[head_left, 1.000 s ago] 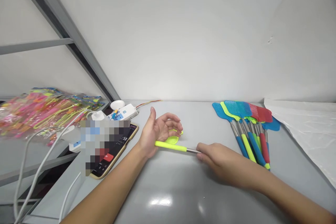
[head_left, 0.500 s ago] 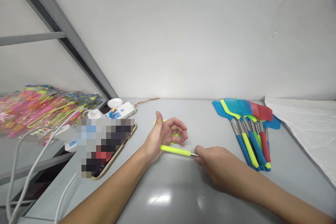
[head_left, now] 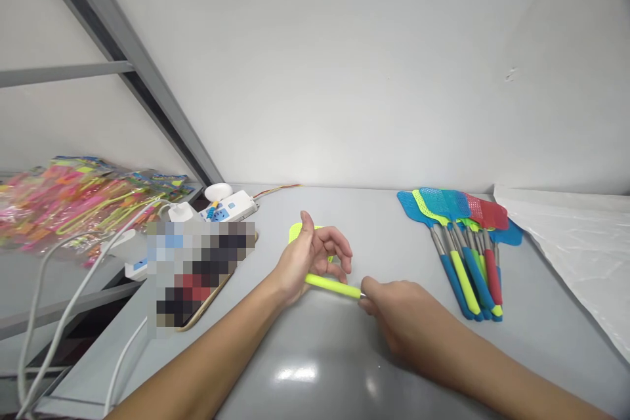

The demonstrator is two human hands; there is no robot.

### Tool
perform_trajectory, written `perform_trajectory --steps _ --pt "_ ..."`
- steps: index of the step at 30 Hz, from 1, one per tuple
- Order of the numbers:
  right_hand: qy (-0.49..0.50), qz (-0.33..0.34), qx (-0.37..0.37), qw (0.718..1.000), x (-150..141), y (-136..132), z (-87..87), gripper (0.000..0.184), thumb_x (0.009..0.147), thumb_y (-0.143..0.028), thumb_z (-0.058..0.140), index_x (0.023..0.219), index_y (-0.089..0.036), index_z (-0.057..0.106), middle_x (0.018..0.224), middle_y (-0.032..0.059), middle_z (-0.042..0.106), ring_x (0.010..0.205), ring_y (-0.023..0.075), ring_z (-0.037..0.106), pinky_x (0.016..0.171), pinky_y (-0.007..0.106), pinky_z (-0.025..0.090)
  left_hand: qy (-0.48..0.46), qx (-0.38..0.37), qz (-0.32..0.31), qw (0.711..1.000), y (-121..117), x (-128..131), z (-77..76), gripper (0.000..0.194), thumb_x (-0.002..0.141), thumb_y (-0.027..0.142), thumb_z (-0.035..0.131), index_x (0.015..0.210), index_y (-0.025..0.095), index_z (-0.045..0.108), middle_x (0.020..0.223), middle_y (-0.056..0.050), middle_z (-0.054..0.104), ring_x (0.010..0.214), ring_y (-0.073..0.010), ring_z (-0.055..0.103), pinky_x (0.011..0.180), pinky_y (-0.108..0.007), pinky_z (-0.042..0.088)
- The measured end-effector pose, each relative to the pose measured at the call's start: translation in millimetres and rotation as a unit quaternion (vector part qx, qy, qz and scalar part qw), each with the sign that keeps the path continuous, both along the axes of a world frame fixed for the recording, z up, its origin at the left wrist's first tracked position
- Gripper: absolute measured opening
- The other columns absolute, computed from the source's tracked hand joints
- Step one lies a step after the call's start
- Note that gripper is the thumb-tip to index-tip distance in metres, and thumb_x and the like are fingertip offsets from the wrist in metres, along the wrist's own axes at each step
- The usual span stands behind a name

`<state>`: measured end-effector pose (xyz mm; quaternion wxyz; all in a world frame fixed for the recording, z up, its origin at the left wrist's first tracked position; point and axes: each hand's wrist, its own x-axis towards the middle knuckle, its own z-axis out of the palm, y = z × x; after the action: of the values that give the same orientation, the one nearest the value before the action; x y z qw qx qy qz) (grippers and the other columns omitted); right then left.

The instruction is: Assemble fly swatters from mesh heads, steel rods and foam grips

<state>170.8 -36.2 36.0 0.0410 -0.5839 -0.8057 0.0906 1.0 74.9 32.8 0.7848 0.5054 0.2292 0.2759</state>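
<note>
A bright yellow fly swatter handle (head_left: pixel 335 286) with a bit of metal shaft spans the gap between my hands. My right hand (head_left: pixel 394 308) is closed round the metal end. The handle's other end meets the heel of my left hand (head_left: pixel 311 256), whose thumb is up and whose fingers are loosely curled and apart. Behind that hand is a yellow mesh swatter head (head_left: pixel 295 231), partly covered; whether it joins this handle is hidden. At the right lies a pile of fly swatters (head_left: pixel 465 256) with blue, yellow and red heads and grips on metal shafts.
A phone (head_left: pixel 204 282), its screen pixelated, leans at the left by a white power strip (head_left: pixel 236 208) with plugs and cables (head_left: pixel 63 315). Bagged colourful goods (head_left: pixel 83 203) lie beyond the metal frame (head_left: pixel 147 105). White plastic sheeting (head_left: pixel 566 236) covers the right side of the grey table (head_left: pixel 305 348).
My left hand has shifted slightly right, and more of the yellow mesh head shows behind it. Less of the metal shaft is visible beside my right hand.
</note>
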Motion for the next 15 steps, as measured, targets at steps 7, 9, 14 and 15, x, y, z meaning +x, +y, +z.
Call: perform_trajectory --steps 7,9,14,15 --pt "-0.013 0.002 0.009 1.000 -0.4 -2.0 -0.9 0.016 0.091 -0.015 0.043 0.076 -0.021 0.047 0.058 0.0010 0.059 0.050 0.0185 0.054 0.047 0.027 0.018 -0.002 0.000 0.003 1.000 -2.9 1.8 -1.0 0.086 0.083 0.077 0.007 0.077 0.013 0.063 0.067 -0.006 0.058 0.058 -0.0184 0.059 0.062 -0.035 0.050" --pt "-0.017 0.003 0.005 1.000 -1.6 -2.6 -0.1 0.015 0.090 -0.014 0.044 0.077 -0.021 0.048 0.059 0.0018 0.060 0.052 0.0189 0.055 0.048 0.027 0.019 -0.002 0.001 0.006 1.000 -3.0 1.6 -2.0 0.085 0.084 0.077 0.007 0.077 0.013 0.063 0.067 -0.006 0.057 0.059 -0.0181 0.059 0.062 -0.035 0.050" --pt "-0.024 0.008 0.001 1.000 2.1 -0.9 1.9 0.016 0.092 -0.017 0.044 0.077 -0.021 0.050 0.059 0.0024 0.061 0.051 0.0194 0.055 0.048 0.028 0.019 0.015 0.005 0.002 1.000 -3.3 3.6 -4.8 0.084 0.084 0.077 0.008 0.076 0.013 0.062 0.066 -0.006 0.056 0.059 -0.0171 0.057 0.062 -0.032 0.047" --pt "-0.024 0.010 0.000 1.000 4.1 -0.4 3.0 0.017 0.092 -0.017 0.044 0.077 -0.021 0.050 0.059 0.0023 0.061 0.051 0.0192 0.055 0.048 0.028 0.018 0.018 0.008 -0.002 1.000 -3.8 4.4 -5.8 0.084 0.085 0.077 0.009 0.076 0.013 0.062 0.066 -0.006 0.056 0.059 -0.0166 0.057 0.062 -0.031 0.046"
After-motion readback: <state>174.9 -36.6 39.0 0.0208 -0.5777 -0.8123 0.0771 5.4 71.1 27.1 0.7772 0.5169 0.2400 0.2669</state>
